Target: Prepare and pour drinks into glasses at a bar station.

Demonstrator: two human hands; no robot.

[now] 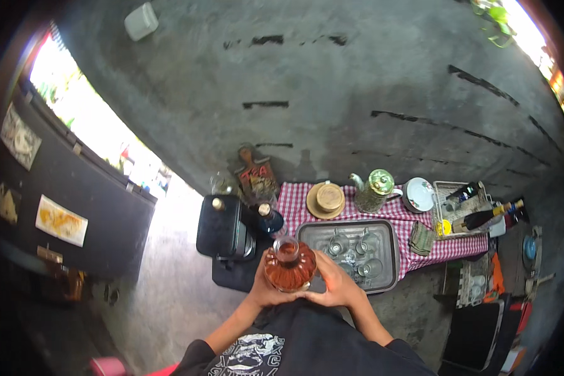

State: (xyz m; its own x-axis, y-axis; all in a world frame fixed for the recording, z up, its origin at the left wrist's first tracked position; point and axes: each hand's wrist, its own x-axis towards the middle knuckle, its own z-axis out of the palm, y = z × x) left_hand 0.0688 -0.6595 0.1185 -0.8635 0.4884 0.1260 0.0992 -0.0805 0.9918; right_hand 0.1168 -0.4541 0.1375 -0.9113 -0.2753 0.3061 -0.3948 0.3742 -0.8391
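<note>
In front of my body I hold a ribbed glass carafe [290, 268] of reddish-amber liquid, its round open neck pointing up. My left hand [267, 287] wraps round its left side. My right hand [336, 283] holds the right side and lower part, its thumb and fingers curving about it. Just beyond the carafe, a grey metal tray [391, 257] on the table carries several clear glass mugs [370, 268]. A dark bottle [270, 220] stands close by, past my left hand. The carafe's underside is hidden.
A black appliance [219, 219] stands to the left. Along the checked cloth [291, 197] are a brown cup on a saucer [328, 197], a green-lidded pot [377, 191], a white round container [418, 195], a folded cloth [422, 238] and a wire basket with bottles [440, 188]. A grey wall [332, 81] rises behind.
</note>
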